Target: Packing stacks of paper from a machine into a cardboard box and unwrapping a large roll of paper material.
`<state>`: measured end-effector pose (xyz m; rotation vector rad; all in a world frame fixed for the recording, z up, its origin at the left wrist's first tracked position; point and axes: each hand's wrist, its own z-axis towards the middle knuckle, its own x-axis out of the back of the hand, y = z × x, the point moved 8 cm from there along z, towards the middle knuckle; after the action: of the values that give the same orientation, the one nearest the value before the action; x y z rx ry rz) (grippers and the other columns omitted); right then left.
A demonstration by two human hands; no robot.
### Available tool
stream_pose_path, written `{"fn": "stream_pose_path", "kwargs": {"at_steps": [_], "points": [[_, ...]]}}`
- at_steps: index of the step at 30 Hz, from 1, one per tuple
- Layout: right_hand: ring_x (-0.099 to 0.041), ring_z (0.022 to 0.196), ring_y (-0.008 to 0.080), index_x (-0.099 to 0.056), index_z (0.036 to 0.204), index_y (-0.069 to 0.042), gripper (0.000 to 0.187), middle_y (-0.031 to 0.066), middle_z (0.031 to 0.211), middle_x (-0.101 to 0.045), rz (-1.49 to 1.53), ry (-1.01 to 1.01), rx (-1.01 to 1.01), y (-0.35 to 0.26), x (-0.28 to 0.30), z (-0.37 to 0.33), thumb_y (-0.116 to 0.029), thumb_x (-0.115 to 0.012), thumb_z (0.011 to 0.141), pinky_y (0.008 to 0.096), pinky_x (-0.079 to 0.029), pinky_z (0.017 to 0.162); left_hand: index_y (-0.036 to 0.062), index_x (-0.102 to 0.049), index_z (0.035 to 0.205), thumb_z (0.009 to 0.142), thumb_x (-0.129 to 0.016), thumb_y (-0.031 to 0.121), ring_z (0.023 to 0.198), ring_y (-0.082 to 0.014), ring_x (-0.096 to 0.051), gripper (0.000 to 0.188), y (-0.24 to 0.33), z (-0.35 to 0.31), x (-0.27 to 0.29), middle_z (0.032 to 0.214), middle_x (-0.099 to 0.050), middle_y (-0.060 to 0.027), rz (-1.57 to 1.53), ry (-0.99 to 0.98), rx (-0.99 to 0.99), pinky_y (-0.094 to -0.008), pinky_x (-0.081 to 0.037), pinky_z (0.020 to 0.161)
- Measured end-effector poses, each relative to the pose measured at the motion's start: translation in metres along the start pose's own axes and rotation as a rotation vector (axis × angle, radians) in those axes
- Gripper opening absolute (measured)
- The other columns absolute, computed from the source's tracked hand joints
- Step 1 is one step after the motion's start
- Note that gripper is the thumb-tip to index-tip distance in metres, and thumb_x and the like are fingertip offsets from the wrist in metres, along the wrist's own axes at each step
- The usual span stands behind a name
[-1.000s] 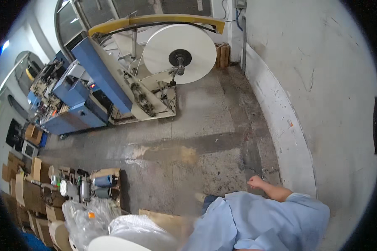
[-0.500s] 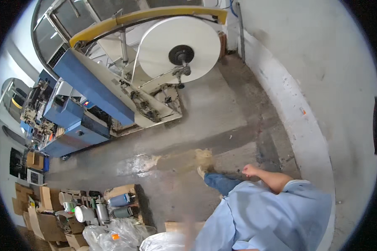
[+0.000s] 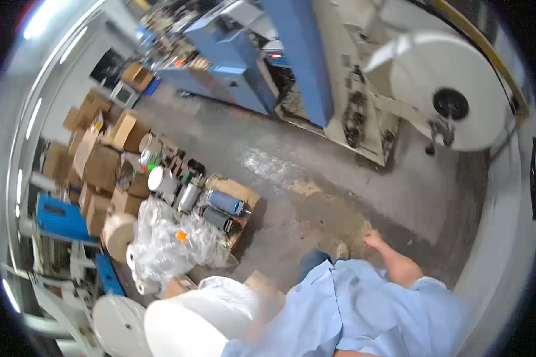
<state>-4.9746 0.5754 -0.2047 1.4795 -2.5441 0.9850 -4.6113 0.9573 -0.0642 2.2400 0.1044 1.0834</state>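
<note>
My right hand (image 3: 372, 238) hangs out in front of my body over the bare concrete floor. Its fingers look loosely curled, and I see nothing in them. At the lower edge a skin-coloured smear (image 3: 267, 310) is my left hand or forearm, too blurred for its fingers to show. It lies beside a large white roll (image 3: 181, 324) with wrapping on it. Below my light blue shirt, one shoe (image 3: 342, 250) shows in mid-stride.
A blue and cream machine (image 3: 304, 59) with a big white paper roll (image 3: 482, 83) stands ahead. Left are crumpled clear plastic (image 3: 167, 238), cardboard boxes (image 3: 101, 163), metal cylinders (image 3: 223, 202) on a wooden board and a white bucket (image 3: 161, 178). A pale wall (image 3: 506, 238) runs along the right.
My view has turned left, so the machine shifts right and the boxes and plastic come further in. The large white roll at the lower edge shows more fully. My right hand stays curled.
</note>
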Motion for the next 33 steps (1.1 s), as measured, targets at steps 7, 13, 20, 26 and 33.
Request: {"fn": "stream_pose_path", "kwargs": {"at_steps": [7, 13, 20, 26, 33], "points": [[-0.061, 0.054, 0.0139, -0.066, 0.093, -0.002, 0.017, 0.0075, 0.067, -0.065, 0.047, -0.053, 0.386, -0.216, 0.004, 0.116, -0.018, -0.063, 0.089, 0.0302, -0.049, 0.048, -0.0050, -0.068, 0.099, 0.081, -0.069, 0.040, 0.095, -0.0384, -0.066, 0.048, 0.031, 0.091, -0.037, 0.097, -0.070, -0.0217, -0.126, -0.004, 0.204, -0.0456, -0.052, 0.080], [-0.063, 0.062, 0.0152, -0.069, 0.080, -0.002, 0.022, 0.0078, 0.071, -0.068, -0.075, -0.114, 0.164, -0.229, 0.017, 0.150, -0.023, -0.067, 0.082, 0.0326, -0.050, 0.057, -0.0056, -0.069, 0.095, 0.079, -0.070, 0.039, 0.092, -0.0373, -0.068, 0.048, 0.003, 0.206, -0.064, 0.095, -0.070, -0.0222, -0.241, -0.165, 0.331, -0.0459, -0.052, 0.078], [-0.068, 0.072, 0.0243, -0.069, 0.091, 0.005, 0.034, 0.0216, 0.080, -0.070, -0.403, 0.060, 0.304, -0.360, 0.010, 0.181, -0.027, -0.069, 0.080, 0.0397, -0.052, 0.069, 0.0004, -0.073, 0.091, 0.083, -0.060, 0.048, 0.090, -0.0386, -0.067, 0.050, 0.043, 0.427, 0.045, 0.090, -0.069, -0.0237, -0.062, -0.002, 0.258, -0.0443, -0.052, 0.081], [-0.070, 0.078, 0.0304, -0.072, 0.086, 0.001, 0.035, 0.0216, 0.081, -0.069, -0.450, 0.139, 0.409, -0.492, -0.020, 0.285, -0.034, -0.068, 0.082, 0.0406, -0.051, 0.071, 0.0018, -0.071, 0.101, 0.085, -0.063, 0.043, 0.095, -0.0333, -0.068, 0.045, 0.163, 0.558, 0.142, 0.099, -0.070, -0.0201, -0.279, 0.098, 0.171, -0.0400, -0.052, 0.083], [-0.069, 0.071, 0.0291, -0.072, 0.080, -0.001, 0.030, 0.0191, 0.076, -0.070, -0.422, -0.020, 0.472, -0.694, -0.059, 0.412, -0.030, -0.069, 0.079, 0.0410, -0.052, 0.066, -0.0006, -0.068, 0.112, 0.083, -0.068, 0.049, 0.104, -0.0335, -0.065, 0.057, 0.132, 0.592, 0.133, 0.112, -0.068, -0.0200, -0.081, -0.044, 0.259, -0.0414, -0.051, 0.089]]}}
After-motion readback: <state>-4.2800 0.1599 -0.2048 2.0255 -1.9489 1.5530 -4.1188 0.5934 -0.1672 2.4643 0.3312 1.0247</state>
